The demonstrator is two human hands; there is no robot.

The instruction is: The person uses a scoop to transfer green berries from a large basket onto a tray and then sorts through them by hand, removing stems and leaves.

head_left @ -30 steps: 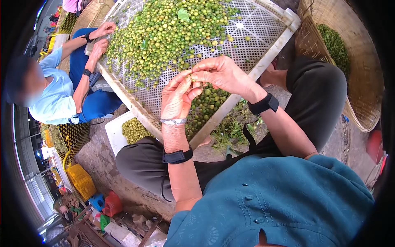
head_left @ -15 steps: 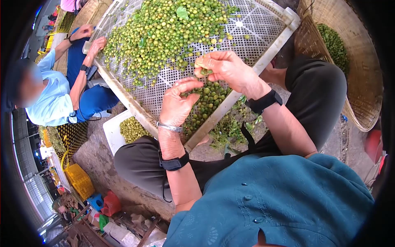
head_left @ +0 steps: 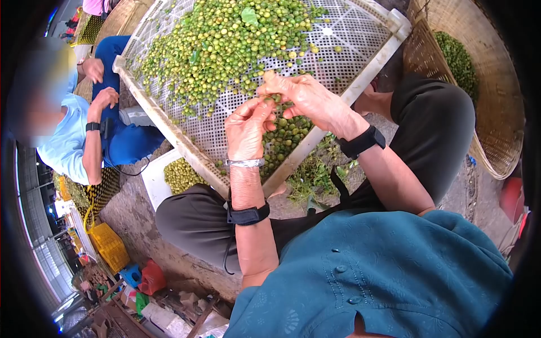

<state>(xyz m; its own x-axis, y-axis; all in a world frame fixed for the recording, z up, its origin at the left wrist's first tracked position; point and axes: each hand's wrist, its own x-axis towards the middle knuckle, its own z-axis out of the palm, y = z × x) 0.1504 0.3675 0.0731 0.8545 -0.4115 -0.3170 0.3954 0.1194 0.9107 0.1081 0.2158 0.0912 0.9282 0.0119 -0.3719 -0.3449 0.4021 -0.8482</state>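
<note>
My left hand (head_left: 247,128) is closed in a pinch, its fingertips at a small round green fruit (head_left: 275,98) between my two hands. Curled around the same spot is my right hand (head_left: 311,102), its thumb and fingers gripping green fruit partly hidden in the palm. Both hands hover over the near corner of a white slatted plastic tray (head_left: 360,93). Beneath them lies a small pile of darker green fruit (head_left: 282,141). Farther up the tray spreads a large heap of yellow-green fruit (head_left: 225,48), with a leaf (head_left: 249,17) on top.
At left sits another person in a light blue shirt (head_left: 70,127), hands off the tray. A wicker basket (head_left: 496,73) holding green fruit (head_left: 457,65) stands at right. Stems and leaves (head_left: 315,177) litter the ground. A white container of fruit (head_left: 183,176) sits beside my knee.
My left hand has moved up and right, from apart to meeting my right hand at the fruit. The other person has drawn their hands back from the tray and leaned.
</note>
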